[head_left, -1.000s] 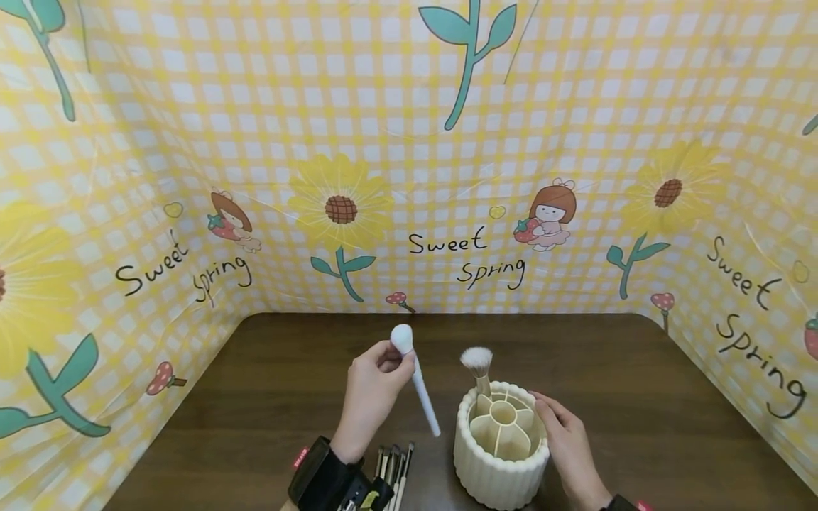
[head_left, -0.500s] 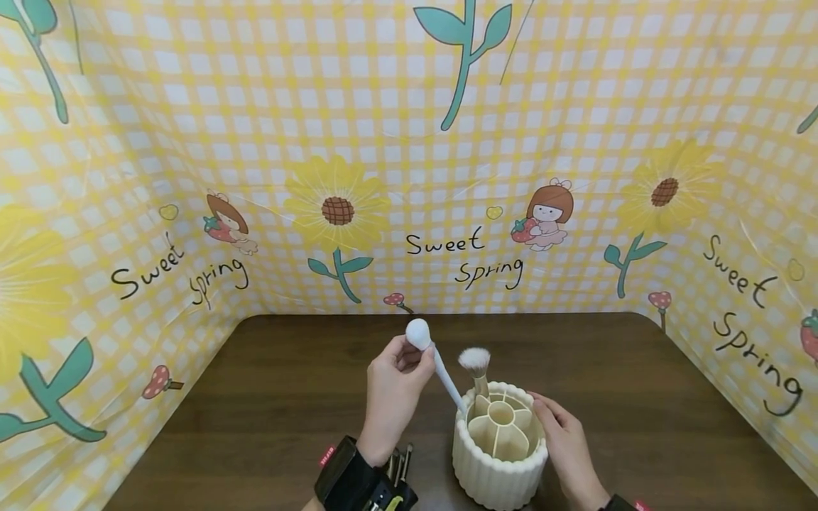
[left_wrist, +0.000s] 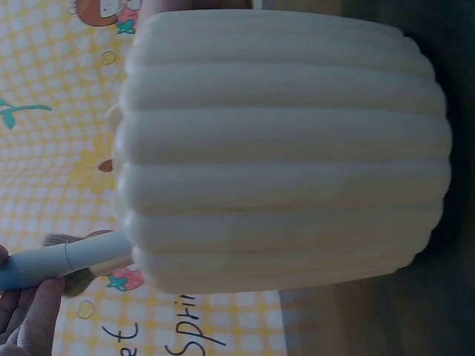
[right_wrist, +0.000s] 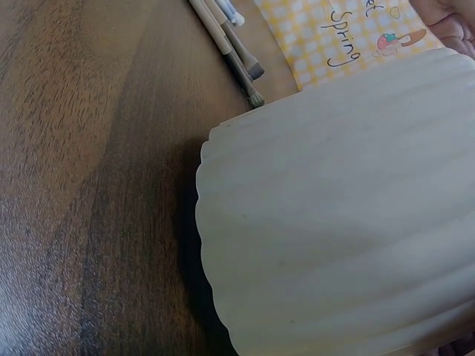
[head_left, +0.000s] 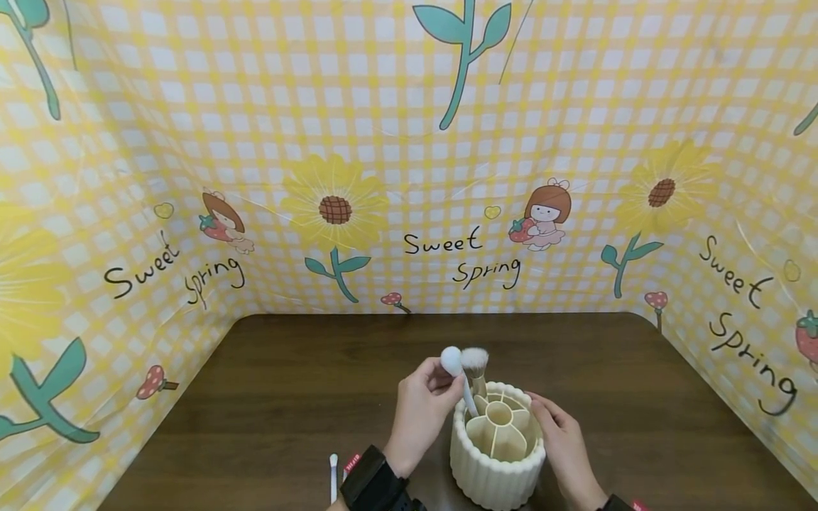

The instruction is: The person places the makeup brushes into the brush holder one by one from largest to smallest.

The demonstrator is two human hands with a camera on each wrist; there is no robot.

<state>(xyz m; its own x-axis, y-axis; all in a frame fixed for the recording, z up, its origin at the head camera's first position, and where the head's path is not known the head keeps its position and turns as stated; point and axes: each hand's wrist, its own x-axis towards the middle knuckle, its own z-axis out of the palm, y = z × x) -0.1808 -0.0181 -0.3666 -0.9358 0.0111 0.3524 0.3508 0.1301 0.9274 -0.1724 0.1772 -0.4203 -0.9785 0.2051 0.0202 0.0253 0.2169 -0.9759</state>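
In the head view my left hand (head_left: 422, 415) pinches a white makeup brush (head_left: 451, 361) just below its rounded head. The handle slants down into the left side of a cream, ribbed brush holder (head_left: 498, 472), and its lower end is hidden inside. Behind it a fluffy makeup brush (head_left: 475, 360) with pale bristles stands in the holder. Dividers split the holder into several compartments around a central ring. My right hand (head_left: 565, 440) holds the holder's right side near the rim. The left wrist view shows the white brush's pale-blue-looking handle (left_wrist: 96, 251) at the rim.
Several slim brushes (right_wrist: 230, 52) lie on the dark wooden table (head_left: 255, 419) beside the holder in the right wrist view. A small white-tipped stick (head_left: 334, 472) shows by the left wrist strap. Yellow checked cloth (head_left: 383, 142) walls the table's back and sides.
My left hand has carried the white brush rightward and lowered it, so its handle now goes into the holder. The right hand stays at the holder's side.
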